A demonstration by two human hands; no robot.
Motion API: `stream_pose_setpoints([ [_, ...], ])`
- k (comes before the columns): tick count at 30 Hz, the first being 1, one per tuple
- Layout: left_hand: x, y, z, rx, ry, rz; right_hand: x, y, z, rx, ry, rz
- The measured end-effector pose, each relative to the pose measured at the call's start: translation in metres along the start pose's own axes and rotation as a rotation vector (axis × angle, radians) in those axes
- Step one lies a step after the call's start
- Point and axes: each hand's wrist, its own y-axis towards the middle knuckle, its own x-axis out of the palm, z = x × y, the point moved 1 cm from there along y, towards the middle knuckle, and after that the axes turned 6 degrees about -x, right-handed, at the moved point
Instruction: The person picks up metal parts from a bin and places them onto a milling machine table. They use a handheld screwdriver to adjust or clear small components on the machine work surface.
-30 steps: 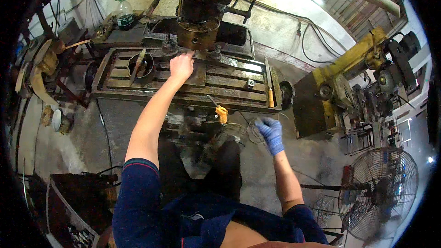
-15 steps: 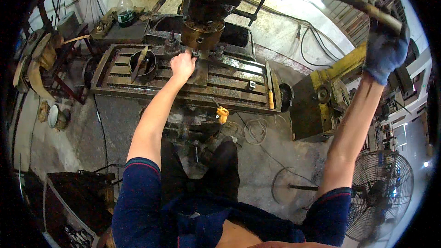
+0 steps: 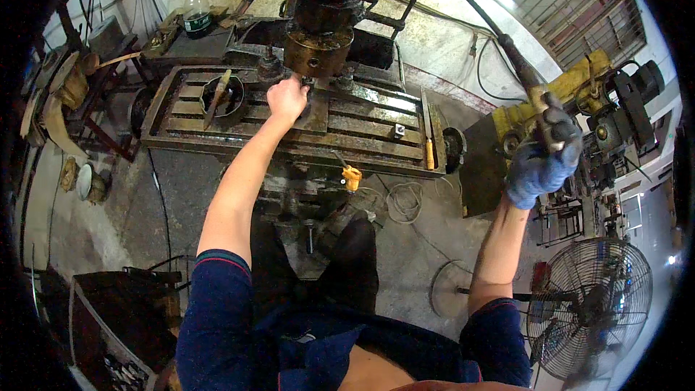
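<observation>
Nearest the wearer: dark blue sleeves at the lower edge, both forearms reaching up and away; a floor fan (image 3: 590, 308) stands on the concrete at near right.

Right hand (image 3: 543, 159), blue-gloved: closed in a full fist around the long dark feed lever (image 3: 507, 51) of the drill press, gripping it near its lower end, arm raised at right. One second ago this hand hung low over the floor, close to the yellow-handled tool (image 3: 352, 177) on the machine's near edge; half a second ago it was up at the lever; it now holds firmly, slightly lower and nearer centre. Judgement: the grip is set, so a downward pull of the spindle looks to be the step in hand.

Left hand (image 3: 287, 98), bare: fingers curled, pressing on a small flat workpiece (image 3: 313, 112) lying on the slotted tabletop (image 3: 362, 137), directly beneath the drill head (image 3: 318, 51). Its position is practically unchanged across the three pictures. How the fingers close on the piece cannot be told; they look folded down over its left edge.

Left on the tabletop: a round dark ring (image 3: 221, 94) with a tool leaning across it. Right end: an orange-handled tool (image 3: 429, 152) lying along the edge.

Far left: a plastic bottle (image 3: 196, 11) on a cluttered shelf. Far right: a yellow machine (image 3: 557, 94) beyond the lever.
</observation>
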Motion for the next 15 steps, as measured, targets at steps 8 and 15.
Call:
stream_pose_setpoints([
  [8,-0.003,-0.001,0.000,-0.023,-0.008,-0.022,-0.001,-0.004,-0.002,-0.037,-0.187,-0.014],
  [15,-0.020,-0.006,-0.004,0.055,-0.058,-0.130,-0.001,-0.011,0.002,0.023,0.014,0.035],
])
